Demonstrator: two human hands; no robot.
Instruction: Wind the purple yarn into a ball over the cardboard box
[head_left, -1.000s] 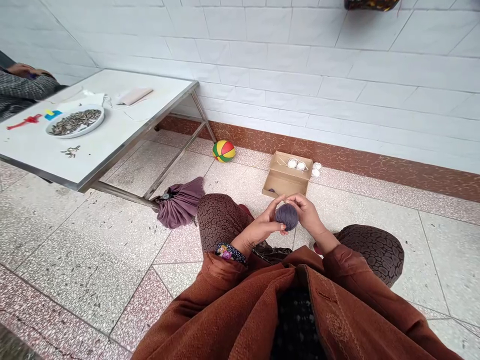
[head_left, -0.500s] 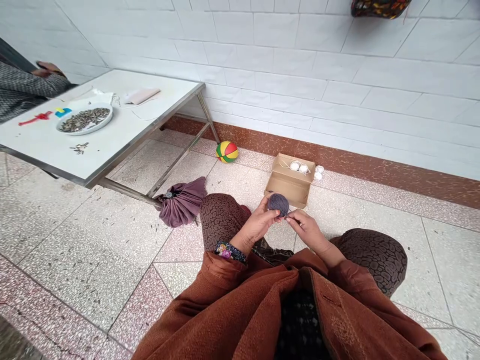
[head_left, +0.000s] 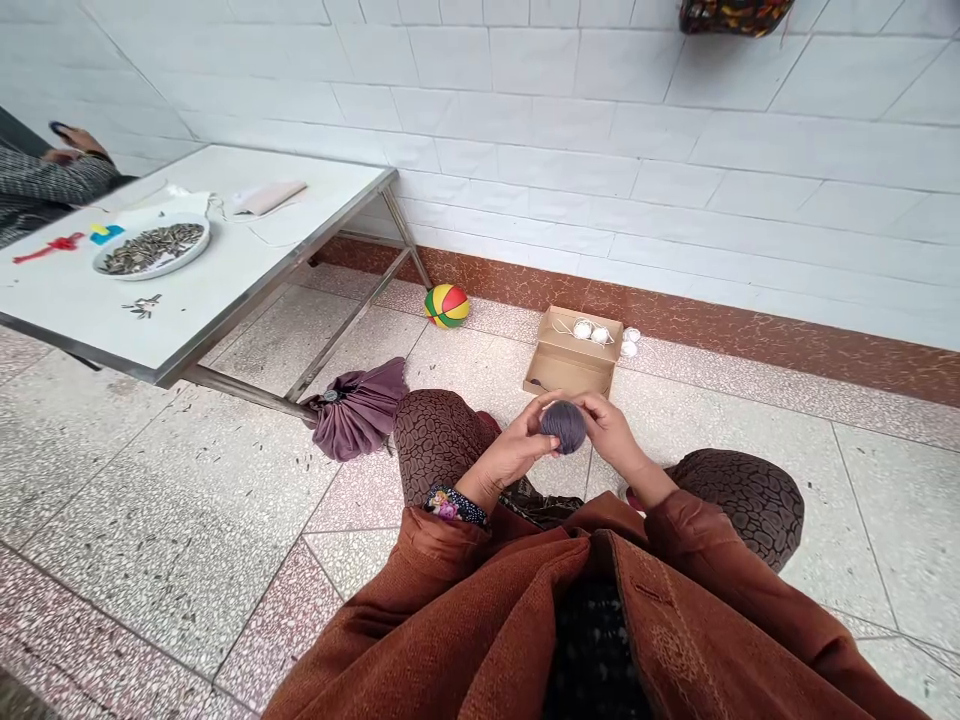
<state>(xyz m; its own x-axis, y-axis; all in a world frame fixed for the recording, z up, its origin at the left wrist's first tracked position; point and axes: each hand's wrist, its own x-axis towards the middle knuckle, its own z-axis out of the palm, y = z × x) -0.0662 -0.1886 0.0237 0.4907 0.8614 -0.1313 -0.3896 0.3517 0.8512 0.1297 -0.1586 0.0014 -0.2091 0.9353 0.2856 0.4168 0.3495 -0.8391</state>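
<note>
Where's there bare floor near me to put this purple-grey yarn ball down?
The pale speckled floor looks free between the red, yellow and green ball and the open brown cardboard box, and right of the small white balls beside that box. Straight ahead is crowded: left hand, right hand, purple-grey yarn ball, then the box.

Yarn ball (head_left: 564, 428) is grey-purple; box (head_left: 571, 374), tan. Toy ball (head_left: 447, 306) shows red, yellow, green panels. Coat (head_left: 450, 620) is rust brown; trousers (head_left: 435, 440), brown with dark pebble pattern.
</note>
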